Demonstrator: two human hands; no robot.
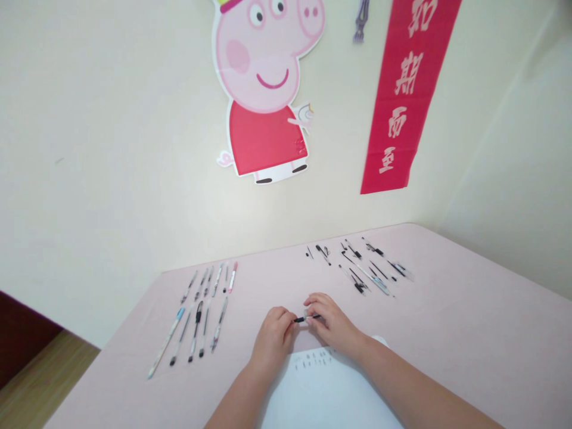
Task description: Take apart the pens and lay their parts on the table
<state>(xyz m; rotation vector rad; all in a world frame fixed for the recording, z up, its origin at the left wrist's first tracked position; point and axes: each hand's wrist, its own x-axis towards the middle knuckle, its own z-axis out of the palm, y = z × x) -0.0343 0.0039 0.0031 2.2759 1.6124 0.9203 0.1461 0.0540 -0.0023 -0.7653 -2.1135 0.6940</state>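
A short black pen (pixel 300 320) with a clear part lies level between my two hands, just past the top edge of a white sheet of paper (pixel 330 396). My left hand (pixel 273 335) pinches its left end. The fingers of my right hand (pixel 329 320) close round the other end, and a dark tip shows between them. Whether the pen is whole or only a part, I cannot tell. Small dark pen marks run in rows along the paper's upper edge, beneath my wrists.
Several pens (pixel 195 330) lie in two rows on the pink tabletop (pixel 250 381) at left. Loose pen parts (pixel 357 287), such as barrels, refills and caps, are scattered at the back right. Behind the table rises a wall with a cartoon pig cutout (pixel 268 137) and a red banner (pixel 379 173).
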